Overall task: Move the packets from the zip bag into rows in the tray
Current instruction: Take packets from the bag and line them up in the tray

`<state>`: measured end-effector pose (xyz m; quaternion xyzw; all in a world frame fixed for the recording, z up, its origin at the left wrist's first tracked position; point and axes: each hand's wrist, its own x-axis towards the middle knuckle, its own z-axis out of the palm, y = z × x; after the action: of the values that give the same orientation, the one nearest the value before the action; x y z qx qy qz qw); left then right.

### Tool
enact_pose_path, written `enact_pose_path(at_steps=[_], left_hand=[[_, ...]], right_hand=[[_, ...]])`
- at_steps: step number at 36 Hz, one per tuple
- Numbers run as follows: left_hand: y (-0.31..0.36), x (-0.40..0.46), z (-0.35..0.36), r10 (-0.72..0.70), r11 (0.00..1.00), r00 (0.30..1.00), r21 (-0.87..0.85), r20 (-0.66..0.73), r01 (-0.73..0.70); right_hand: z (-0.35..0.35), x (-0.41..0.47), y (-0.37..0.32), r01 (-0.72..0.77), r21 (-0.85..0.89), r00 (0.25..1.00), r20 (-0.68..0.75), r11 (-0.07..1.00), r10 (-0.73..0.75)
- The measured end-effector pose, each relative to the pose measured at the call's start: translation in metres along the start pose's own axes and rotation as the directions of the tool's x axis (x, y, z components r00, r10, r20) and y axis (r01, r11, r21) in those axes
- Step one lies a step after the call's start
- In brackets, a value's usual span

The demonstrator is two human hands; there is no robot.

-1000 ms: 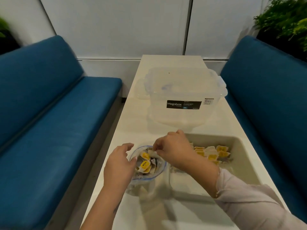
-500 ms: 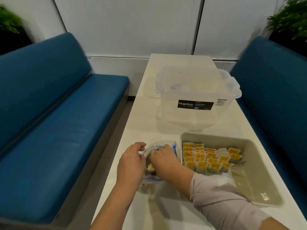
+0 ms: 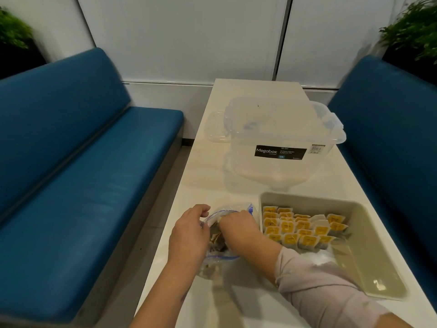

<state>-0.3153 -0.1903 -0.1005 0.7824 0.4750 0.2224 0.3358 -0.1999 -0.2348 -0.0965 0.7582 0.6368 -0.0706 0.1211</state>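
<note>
The zip bag [image 3: 218, 242], beside the tray [image 3: 369, 252] of rowed packets [image 3: 300, 229], was held open by the curled left hand [image 3: 189, 233]; the right hand [image 3: 236, 227] was reached inside, its fingers hidden.

Bare table [image 3: 236, 185] between tray [image 3: 378, 252] and storage box [image 3: 279, 138]

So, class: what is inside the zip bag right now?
The right hand reaches into the zip bag, its fingers hidden inside. A few packets show through the clear plastic. How many remain cannot be seen; both hands cover most of the bag. The left hand holds its rim.
</note>
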Motion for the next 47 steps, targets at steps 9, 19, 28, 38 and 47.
enact_pose_path(at_steps=[9, 19, 28, 38, 47], left_hand=[[-0.002, 0.002, -0.001, 0.001, 1.000, 1.000, 0.024, -0.010, -0.001], [0.003, -0.002, -0.004, 0.028, 0.996, 1.000, 0.079, 0.009, -0.029], [0.015, -0.009, -0.006, 0.241, 0.970, 0.963, -0.017, -0.119, -0.244], [0.031, -0.017, 0.010, 0.438, 0.889, 0.897, -0.123, -0.054, -0.441], [0.052, -0.023, 0.014, 0.268, 0.890, 0.959, -0.357, -0.091, -0.283]], right_hand=[[-0.017, -0.003, 0.015, -0.084, 0.319, 0.996, 0.033, 0.944, 0.077], [-0.025, -0.015, 0.031, -0.138, 0.597, 0.989, 0.042, 0.790, 0.142], [-0.052, -0.022, 0.043, -0.193, 0.788, 0.967, 0.052, 0.584, 0.249], [-0.076, -0.035, 0.051, -0.157, 0.966, 0.943, 0.084, 0.207, 0.322], [-0.078, -0.050, 0.054, -0.138, 0.990, 0.958, 0.136, -0.008, 0.253]])
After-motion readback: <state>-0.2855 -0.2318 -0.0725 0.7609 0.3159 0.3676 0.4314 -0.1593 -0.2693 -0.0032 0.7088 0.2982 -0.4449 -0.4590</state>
